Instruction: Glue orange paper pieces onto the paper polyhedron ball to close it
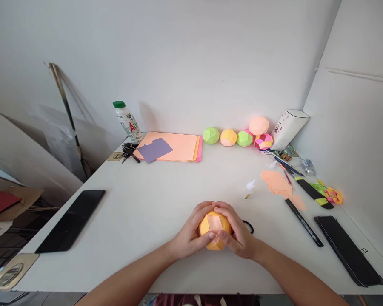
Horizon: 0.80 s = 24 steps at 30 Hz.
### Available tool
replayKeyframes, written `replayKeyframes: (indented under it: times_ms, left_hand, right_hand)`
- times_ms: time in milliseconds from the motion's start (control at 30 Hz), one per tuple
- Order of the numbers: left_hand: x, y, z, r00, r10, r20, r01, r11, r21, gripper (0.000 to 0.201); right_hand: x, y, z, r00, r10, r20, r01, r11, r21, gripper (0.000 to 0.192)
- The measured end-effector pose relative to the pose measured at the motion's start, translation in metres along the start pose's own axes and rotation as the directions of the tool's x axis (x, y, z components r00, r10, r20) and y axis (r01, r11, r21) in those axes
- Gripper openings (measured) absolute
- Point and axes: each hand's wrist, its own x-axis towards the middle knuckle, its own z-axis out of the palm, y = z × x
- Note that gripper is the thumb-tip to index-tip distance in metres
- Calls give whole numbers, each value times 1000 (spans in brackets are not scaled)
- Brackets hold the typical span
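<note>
Both hands are cupping the orange paper ball (214, 231) at the near table (153, 212) edge: left hand (190, 236) and right hand (239, 233) closed around it, thumbs pressing a pale flap (apparently tucking the unit). Next probably calls for light, even pressure.

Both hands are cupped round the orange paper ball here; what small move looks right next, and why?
Probably press the pale pink panel flat with a thumb: the left hand and right hand enclose the orange paper ball, and that facet faces up between the thumbs.
</note>
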Motion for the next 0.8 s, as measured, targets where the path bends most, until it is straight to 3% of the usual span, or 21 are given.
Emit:
replayKeyframes:
  times_ms: [200,333,400,500,600,800]
  left_hand:
    - [-2,0,0,1000,-1,-18,1,1000,8,50]
    - [-3,-1,-9,994,37,-99,-18,982,190,51]
    - [-3,-2,-14,988,64,-142,-13,942,335,57]
    - [-1,-3,-19,978,119,-170,-22,875,484,64]
    - [0,-4,-19,972,120,-203,10,840,543,66]
    - [1,-3,-18,963,108,-247,58,812,581,69]
  right_hand:
    - [4,-3,-5,999,-38,-1,38,997,-70,47]
    - [8,-2,-21,984,-101,-144,45,936,-350,31]
    - [8,1,-28,981,-26,-192,-77,857,-509,22]
    - [5,3,-32,971,219,-99,-222,662,-716,22]
    - [2,1,-28,941,338,32,-167,543,-823,17]
    - [-4,-17,-18,902,427,69,-136,431,-892,10]
